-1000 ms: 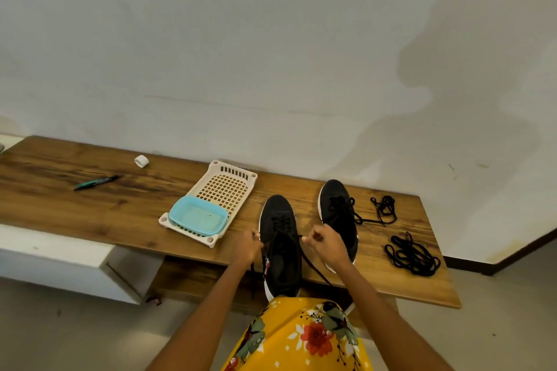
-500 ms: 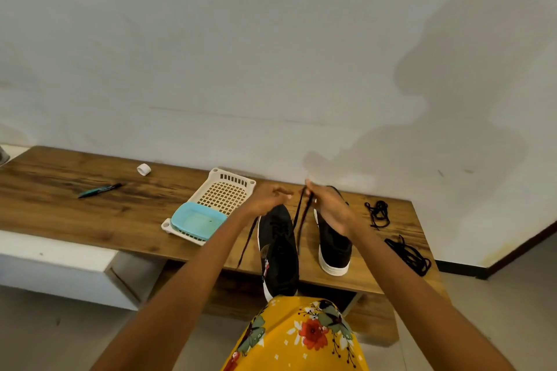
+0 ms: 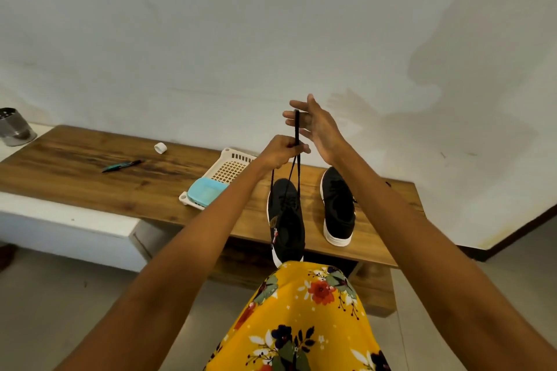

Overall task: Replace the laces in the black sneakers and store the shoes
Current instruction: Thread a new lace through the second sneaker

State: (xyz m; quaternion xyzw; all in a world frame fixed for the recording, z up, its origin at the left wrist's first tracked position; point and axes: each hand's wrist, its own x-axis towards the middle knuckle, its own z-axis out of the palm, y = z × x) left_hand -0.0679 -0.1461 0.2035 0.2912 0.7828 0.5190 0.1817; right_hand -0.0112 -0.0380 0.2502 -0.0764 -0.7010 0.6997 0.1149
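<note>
Two black sneakers with white soles lie on the wooden bench (image 3: 90, 178), toes toward the wall. The left sneaker (image 3: 286, 220) overhangs the near edge and the right sneaker (image 3: 337, 208) lies beside it. A black lace (image 3: 297, 166) rises in two strands from the left sneaker. My left hand (image 3: 278, 152) grips both strands together, high above the shoe. The lace ends stick up past it to my right hand (image 3: 313, 126), which is raised with fingers straight and spread, touching them. My right forearm hides the loose laces on the bench.
A white perforated basket (image 3: 233, 164) with a light blue tub (image 3: 206, 194) in its near end sits left of the shoes. Farther left lie a green pen (image 3: 122, 166) and a small white cap (image 3: 160, 147). A metal cup (image 3: 15, 128) stands at the far left.
Both hands rose from the shoe, drawing the lace ends upward. My left hand gathered both strands; my right hand opened its fingers. The camera tilted up.
</note>
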